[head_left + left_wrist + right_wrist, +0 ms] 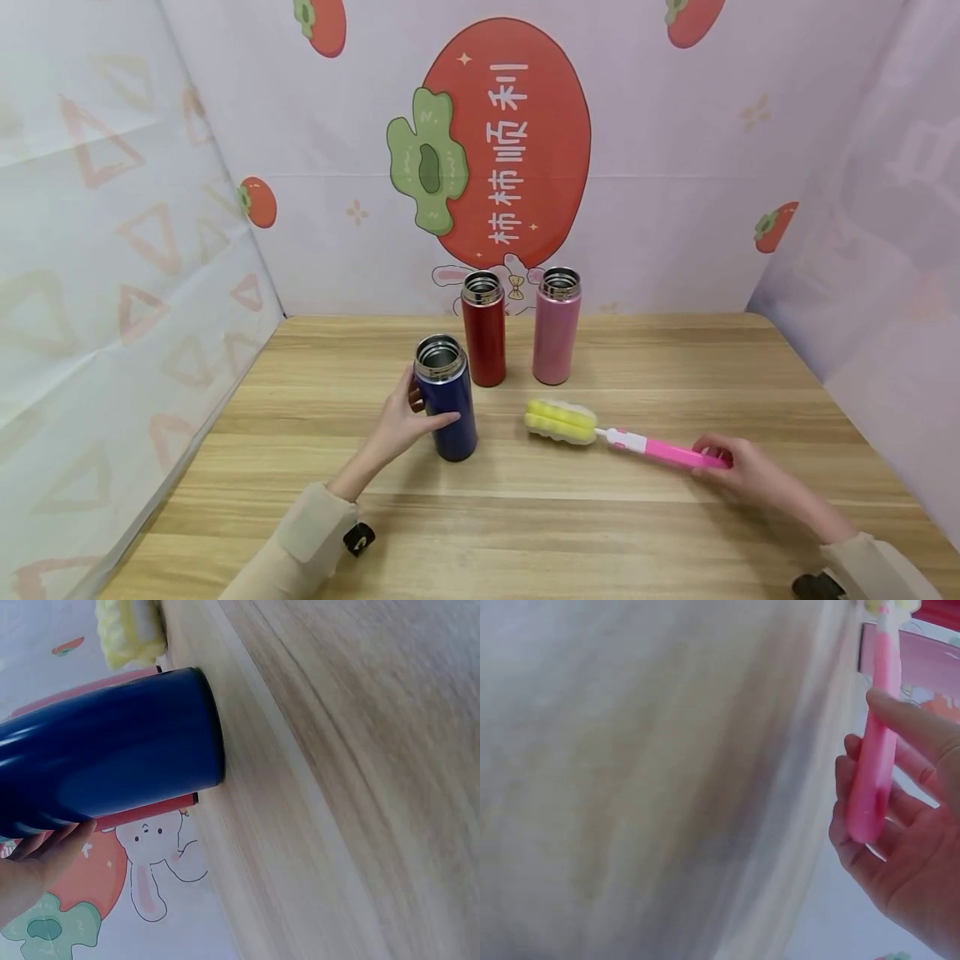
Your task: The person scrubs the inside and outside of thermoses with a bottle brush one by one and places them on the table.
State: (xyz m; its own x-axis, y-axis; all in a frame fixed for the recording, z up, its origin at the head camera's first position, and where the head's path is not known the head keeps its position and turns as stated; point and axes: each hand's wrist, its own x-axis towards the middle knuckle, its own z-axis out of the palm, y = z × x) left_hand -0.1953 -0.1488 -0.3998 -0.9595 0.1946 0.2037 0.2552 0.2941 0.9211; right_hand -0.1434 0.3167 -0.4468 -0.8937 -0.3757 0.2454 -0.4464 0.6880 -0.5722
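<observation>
My left hand grips a dark blue bottle, its thumb across the front and fingers behind. The bottle is upright and lidless, its steel mouth facing up; in the left wrist view its base is close to the wood. On the right, my right hand holds the pink handle of a bottle brush. The brush's yellow and white sponge head points left, toward the blue bottle. In the right wrist view, thumb and fingers wrap around the handle's end.
Behind the blue bottle stand a red bottle and a pink bottle, both upright with open mouths. They share the wooden table. A printed cloth hangs behind the table, with more cloth along both sides.
</observation>
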